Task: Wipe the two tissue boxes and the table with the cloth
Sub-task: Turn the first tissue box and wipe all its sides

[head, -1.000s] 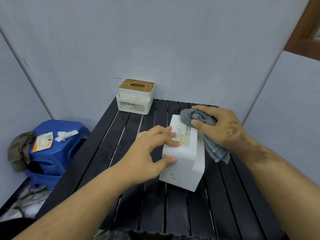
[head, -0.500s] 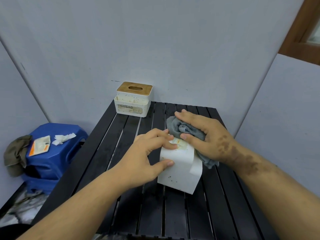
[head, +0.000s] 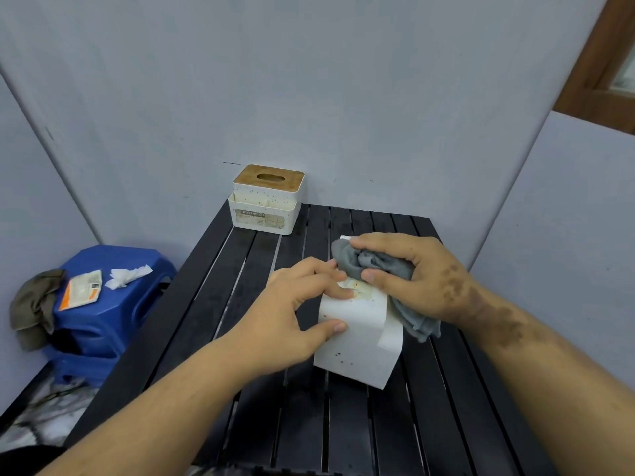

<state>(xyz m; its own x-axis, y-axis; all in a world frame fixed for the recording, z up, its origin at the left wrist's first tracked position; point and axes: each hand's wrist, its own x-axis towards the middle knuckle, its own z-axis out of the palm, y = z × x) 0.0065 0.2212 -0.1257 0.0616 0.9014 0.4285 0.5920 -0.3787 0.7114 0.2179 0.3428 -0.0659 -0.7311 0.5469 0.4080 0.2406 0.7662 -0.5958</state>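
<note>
Head view is showing two tissue boxes on the black slatted bench (head: 446, 424): a wooden-lidded tissue box (head: 266, 201) standing at the far edge, contents not visible through its slot, and a plain white box (head: 357, 341) lying mid-bench. Left hand (head: 292, 317) is gripping the white box, fingers curled. Right hand (head: 419, 276) is clutching one grey cloth (head: 374, 266), pressing it on the box's top. One blue stool (head: 103, 304) is standing beside the bench.

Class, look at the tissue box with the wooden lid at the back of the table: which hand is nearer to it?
Left. The left hand lies just in front of the wooden-lid tissue box; the right hand lies further right.
</note>
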